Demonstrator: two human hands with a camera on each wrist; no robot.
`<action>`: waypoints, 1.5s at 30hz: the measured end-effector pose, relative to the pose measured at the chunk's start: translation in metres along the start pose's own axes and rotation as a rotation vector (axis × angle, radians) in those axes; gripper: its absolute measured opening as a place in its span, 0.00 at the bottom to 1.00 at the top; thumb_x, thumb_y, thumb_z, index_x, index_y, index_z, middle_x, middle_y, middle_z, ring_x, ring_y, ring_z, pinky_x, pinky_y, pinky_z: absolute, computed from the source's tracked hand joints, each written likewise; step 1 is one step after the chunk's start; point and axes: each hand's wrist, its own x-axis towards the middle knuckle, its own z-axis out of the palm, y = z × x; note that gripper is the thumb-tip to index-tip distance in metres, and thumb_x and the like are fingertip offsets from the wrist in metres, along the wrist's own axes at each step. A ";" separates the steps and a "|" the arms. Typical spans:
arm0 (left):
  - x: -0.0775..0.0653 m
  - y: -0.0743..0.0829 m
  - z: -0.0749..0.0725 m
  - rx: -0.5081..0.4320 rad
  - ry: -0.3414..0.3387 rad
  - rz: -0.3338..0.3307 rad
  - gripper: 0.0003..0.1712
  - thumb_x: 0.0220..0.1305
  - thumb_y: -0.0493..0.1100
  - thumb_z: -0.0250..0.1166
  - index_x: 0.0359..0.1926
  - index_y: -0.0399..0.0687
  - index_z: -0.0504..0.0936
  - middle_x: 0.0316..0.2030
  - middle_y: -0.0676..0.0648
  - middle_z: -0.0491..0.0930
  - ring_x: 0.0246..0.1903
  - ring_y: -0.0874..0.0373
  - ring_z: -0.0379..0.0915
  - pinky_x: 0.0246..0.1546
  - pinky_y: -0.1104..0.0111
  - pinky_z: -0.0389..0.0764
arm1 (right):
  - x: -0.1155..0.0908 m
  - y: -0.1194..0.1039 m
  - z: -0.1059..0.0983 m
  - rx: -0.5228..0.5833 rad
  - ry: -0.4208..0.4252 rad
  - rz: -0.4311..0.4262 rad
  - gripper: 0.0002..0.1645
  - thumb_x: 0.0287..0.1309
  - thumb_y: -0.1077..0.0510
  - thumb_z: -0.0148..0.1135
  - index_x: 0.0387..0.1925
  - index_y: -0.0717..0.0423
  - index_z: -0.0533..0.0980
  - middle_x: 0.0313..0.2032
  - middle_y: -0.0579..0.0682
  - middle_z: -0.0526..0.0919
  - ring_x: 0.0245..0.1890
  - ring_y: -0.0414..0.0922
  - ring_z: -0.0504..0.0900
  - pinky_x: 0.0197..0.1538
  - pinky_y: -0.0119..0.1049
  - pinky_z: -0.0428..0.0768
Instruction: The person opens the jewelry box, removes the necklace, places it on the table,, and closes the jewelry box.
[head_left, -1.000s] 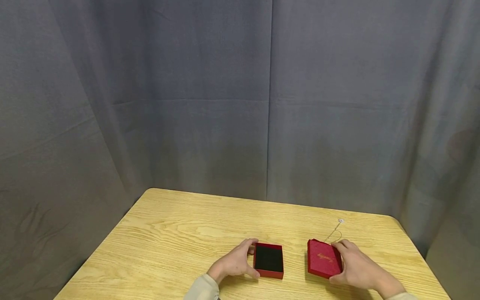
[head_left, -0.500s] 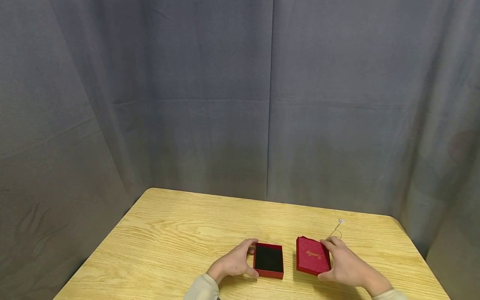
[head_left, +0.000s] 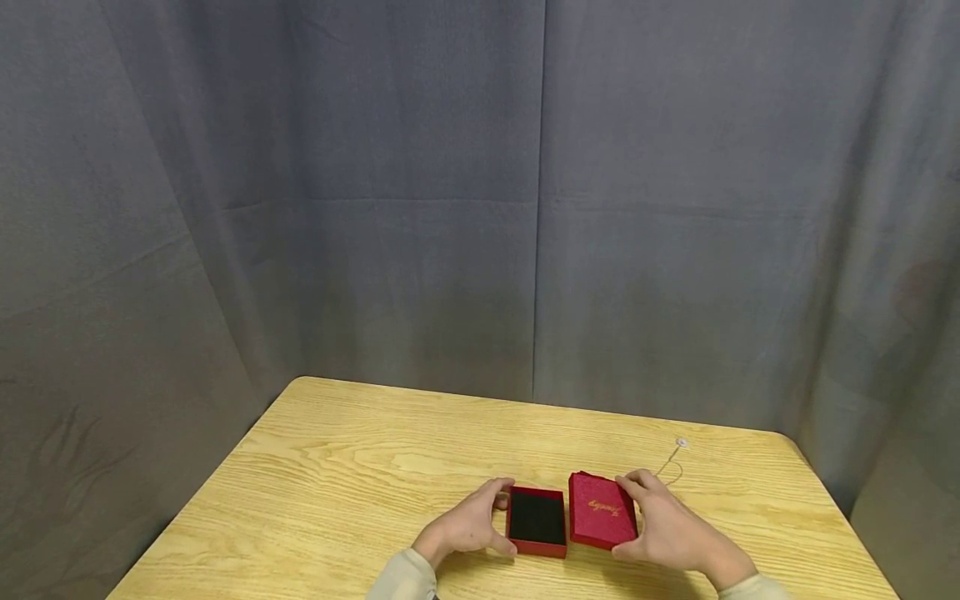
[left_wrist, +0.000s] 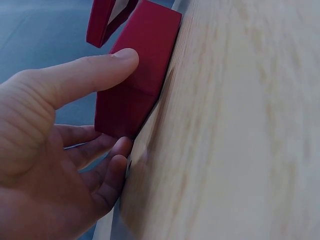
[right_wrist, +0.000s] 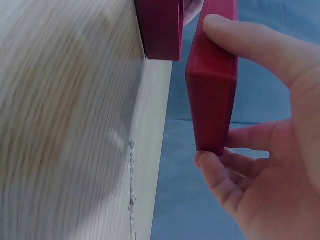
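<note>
A red jewelry box base (head_left: 537, 548) with a black insert (head_left: 537, 517) sits on the table. My left hand (head_left: 472, 521) grips it from the left, thumb on the near wall and fingers at the far corner. Just right of the base, my right hand (head_left: 663, 525) holds the red box lid (head_left: 602, 512) by its near and far sides. The lid has gold lettering on top and a small bow at its far edge. In the right wrist view the lid (right_wrist: 212, 95) is raised off the table, close beside the base (right_wrist: 160, 30).
A thin chain (right_wrist: 132, 185) with a small white tag (head_left: 682, 443) lies on the wooden table (head_left: 375, 467), beyond the right hand; part of it is hidden behind that hand. Grey curtains (head_left: 420, 208) hang behind and beside the table.
My right hand has carried the lid leftward, from well apart to right beside the base. The left hand and the base have stayed in place.
</note>
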 end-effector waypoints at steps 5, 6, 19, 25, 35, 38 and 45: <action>0.000 0.000 0.000 0.008 0.005 0.005 0.53 0.40 0.34 0.78 0.67 0.41 0.60 0.56 0.49 0.67 0.55 0.51 0.66 0.57 0.53 0.65 | 0.004 -0.005 0.005 0.008 -0.008 0.001 0.56 0.30 0.39 0.78 0.57 0.70 0.70 0.48 0.50 0.71 0.46 0.45 0.72 0.46 0.44 0.76; 0.000 -0.001 0.000 0.010 0.006 0.004 0.53 0.40 0.34 0.78 0.67 0.41 0.60 0.56 0.49 0.67 0.55 0.51 0.66 0.57 0.53 0.65 | 0.005 -0.006 0.005 0.007 -0.008 0.000 0.56 0.30 0.39 0.78 0.57 0.70 0.70 0.49 0.49 0.70 0.47 0.44 0.71 0.46 0.44 0.76; 0.001 -0.001 0.001 -0.011 0.024 0.001 0.53 0.38 0.31 0.78 0.66 0.41 0.62 0.55 0.48 0.69 0.53 0.51 0.67 0.57 0.53 0.65 | 0.016 -0.019 0.013 0.050 -0.049 0.002 0.57 0.32 0.36 0.76 0.58 0.69 0.69 0.48 0.47 0.69 0.44 0.41 0.71 0.44 0.41 0.76; 0.001 0.000 0.001 -0.023 0.028 0.003 0.54 0.37 0.31 0.78 0.66 0.39 0.61 0.54 0.48 0.70 0.53 0.51 0.66 0.57 0.52 0.64 | 0.022 -0.025 0.017 0.064 -0.057 -0.001 0.57 0.31 0.35 0.76 0.58 0.69 0.69 0.47 0.46 0.69 0.43 0.41 0.71 0.44 0.41 0.76; 0.001 0.000 0.001 -0.021 0.018 0.030 0.53 0.37 0.30 0.78 0.66 0.37 0.60 0.55 0.46 0.69 0.54 0.50 0.66 0.58 0.54 0.64 | 0.028 -0.033 0.021 0.062 -0.056 -0.006 0.58 0.30 0.35 0.76 0.58 0.69 0.69 0.48 0.48 0.69 0.43 0.42 0.71 0.43 0.42 0.77; 0.002 0.000 0.001 -0.024 0.017 0.016 0.54 0.37 0.30 0.78 0.66 0.37 0.60 0.55 0.47 0.70 0.54 0.50 0.66 0.58 0.54 0.64 | 0.030 -0.035 0.023 0.068 -0.071 -0.006 0.58 0.31 0.35 0.76 0.58 0.69 0.69 0.48 0.48 0.69 0.44 0.42 0.71 0.43 0.41 0.77; 0.001 0.000 0.000 -0.034 0.007 0.002 0.54 0.37 0.31 0.78 0.67 0.38 0.59 0.55 0.47 0.69 0.54 0.50 0.66 0.58 0.52 0.63 | 0.034 -0.038 0.027 0.076 -0.093 -0.015 0.57 0.33 0.34 0.74 0.58 0.68 0.69 0.48 0.49 0.69 0.43 0.42 0.71 0.43 0.39 0.77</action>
